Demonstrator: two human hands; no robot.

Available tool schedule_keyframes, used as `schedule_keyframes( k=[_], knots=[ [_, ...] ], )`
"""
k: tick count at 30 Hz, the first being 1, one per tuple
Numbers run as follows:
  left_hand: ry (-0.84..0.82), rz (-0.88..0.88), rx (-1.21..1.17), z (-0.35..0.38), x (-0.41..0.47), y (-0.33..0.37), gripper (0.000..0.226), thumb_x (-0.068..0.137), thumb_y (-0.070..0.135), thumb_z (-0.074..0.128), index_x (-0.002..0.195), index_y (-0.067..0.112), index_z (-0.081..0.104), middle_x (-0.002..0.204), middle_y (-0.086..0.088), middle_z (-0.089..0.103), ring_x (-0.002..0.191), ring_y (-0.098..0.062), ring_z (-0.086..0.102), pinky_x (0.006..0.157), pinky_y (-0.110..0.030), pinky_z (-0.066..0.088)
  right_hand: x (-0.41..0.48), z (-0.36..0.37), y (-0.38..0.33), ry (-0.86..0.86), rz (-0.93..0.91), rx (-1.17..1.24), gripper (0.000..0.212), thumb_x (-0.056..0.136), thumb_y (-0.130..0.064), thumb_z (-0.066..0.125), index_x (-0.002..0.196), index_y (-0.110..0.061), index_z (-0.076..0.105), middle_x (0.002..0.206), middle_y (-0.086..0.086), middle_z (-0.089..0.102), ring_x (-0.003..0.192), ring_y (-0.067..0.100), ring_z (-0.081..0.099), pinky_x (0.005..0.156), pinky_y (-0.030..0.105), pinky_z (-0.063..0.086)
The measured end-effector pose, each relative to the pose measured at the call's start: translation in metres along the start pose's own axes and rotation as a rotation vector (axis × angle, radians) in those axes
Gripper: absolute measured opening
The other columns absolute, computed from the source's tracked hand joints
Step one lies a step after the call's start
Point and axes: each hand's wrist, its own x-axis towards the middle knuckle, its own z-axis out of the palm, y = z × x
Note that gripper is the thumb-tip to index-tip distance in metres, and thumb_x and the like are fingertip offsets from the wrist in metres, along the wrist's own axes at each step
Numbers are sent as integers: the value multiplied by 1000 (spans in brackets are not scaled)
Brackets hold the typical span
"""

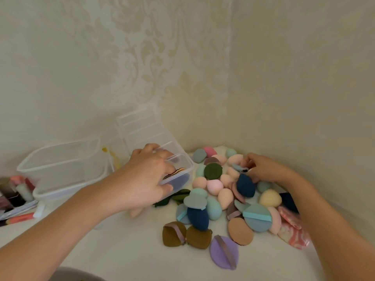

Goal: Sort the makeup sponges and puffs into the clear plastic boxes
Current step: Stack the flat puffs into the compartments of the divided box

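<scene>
Light: soft, even, diffuse, with a greenish-yellow cast.
Shadows: faint, soft-edged, beneath the left hand (146, 179) and between the sponges (214, 186).
Sheen: pale highlights on the clear box (178, 175) rim.
Sharpness: mildly soft throughout; left hand slightly motion-blurred.
Distortion: wide-angle stretching of forearms (60, 224) toward the lower corners.

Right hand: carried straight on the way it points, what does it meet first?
Probably the peach sponge just past the right hand, which pinches a grey-blue piece; then the green puff. Depth is unclear.
</scene>
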Motion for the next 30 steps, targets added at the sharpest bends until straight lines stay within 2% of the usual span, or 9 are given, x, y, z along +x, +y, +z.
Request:
schedule_keyframes(
  k=[7,10,13,15,17,19,23,26,30],
  knots=[
    [-16,27,-76,1,20,-14,30,90,42,53,119,37,61,149,23,21,138,-9,7,110,-29,13,-8,-9,4,-101,-43,-154,59,74,12,60,122,-21,48,113,5,55,103,24,55,82,36,53],
    [-30,45,-81,4,24,-22,39,84,53,45,116,40,62,148,25,23,137,-7,7,111,-29,13,-6,-11,9,-92,-57,-155,67,73,13,60,127,-25,48,117,2,55,105,20,54,85,33,53],
    [-27,53,-92,5,28,-27,29,89,47,51,117,42,60,147,27,22,137,-5,5,112,-29,12,-7,-12,7,-114,-80,-178,77,77,11,57,136,-35,40,121,-4,54,107,18,52,87,31,51],
    [-29,65,-116,7,29,-29,27,89,47,52,114,44,60,146,28,23,136,-3,6,113,-30,13,-7,-11,4,-159,-113,-265,83,80,10,49,141,-43,32,108,-11,53,93,11,52,77,24,49],
    [-39,80,-149,5,28,-31,26,81,56,45,102,51,59,144,29,26,136,-4,8,113,-31,15,-7,-8,-1,-167,-121,-353,79,83,9,43,140,-44,33,94,-18,46,78,2,44,64,16,40],
    [-34,92,-171,3,27,-32,25,72,57,42,94,54,56,144,28,28,135,-5,10,112,-32,17,-5,-5,-2,-128,-118,-361,69,85,6,43,137,-39,43,110,-11,53,86,6,48,66,13,40],
    [-15,75,-105,1,25,-34,25,88,46,55,112,44,62,143,29,24,135,-4,6,113,-30,13,-5,-4,-1,21,-135,-262,46,89,-4,54,130,-24,56,116,0,59,93,11,54,64,7,44],
    [-12,69,-104,-1,20,-34,25,89,40,56,113,44,61,145,28,24,135,-4,5,113,-30,13,-8,-2,-4,126,-160,-89,38,89,-19,63,126,-24,59,112,4,64,97,17,60,80,20,49],
    [-24,59,-115,-3,9,-35,21,89,40,56,109,42,63,143,29,24,137,-6,5,114,-31,14,-16,0,-20,397,-283,33,32,83,-1,63,106,-23,68,98,1,67,89,16,63,71,9,48]
  ],
)
